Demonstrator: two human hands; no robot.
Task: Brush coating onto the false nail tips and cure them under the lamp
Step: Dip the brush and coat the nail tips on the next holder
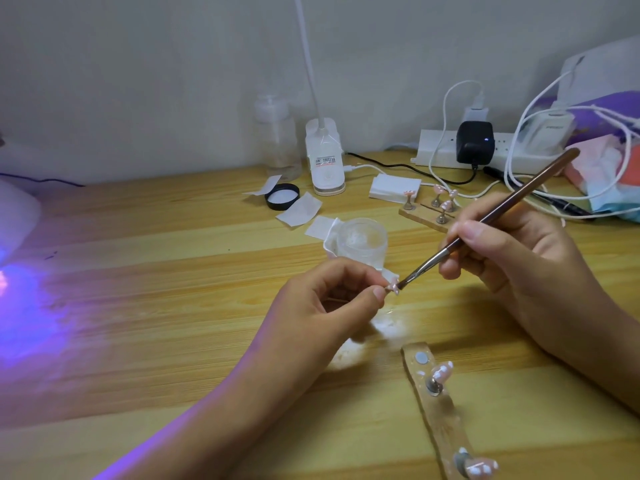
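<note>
I look down from the head camera at a pale wooden worktop set against a plain wall. My left hand is raised just above the worktop, its grip pinching a small pink false nail tip between thumb and forefinger. I cannot tell if a stand is under it. My right hand pinches a thin brown-handled brush like a pen, handle angled up to the right. The bristles touch the pinched tip.

Just behind the left hand stands a clear glass jar with a white wipe tucked against its left side. Its black lid lies farther back among loose white pads.

Close to me on the right lies a wooden holder strip. It carries two metal stands, each bearing a pink tip with white marks: one near its far end, one at its near end. A second holder, beyond the right hand, carries several more pink tips on stands.

At the left edge sits the white curing lamp, partly out of view, casting violet light over the worktop and along my left forearm.

Along the wall stand a clear bottle, a white desk lamp base, and a white power strip with a black adapter and tangled white cables.
</note>
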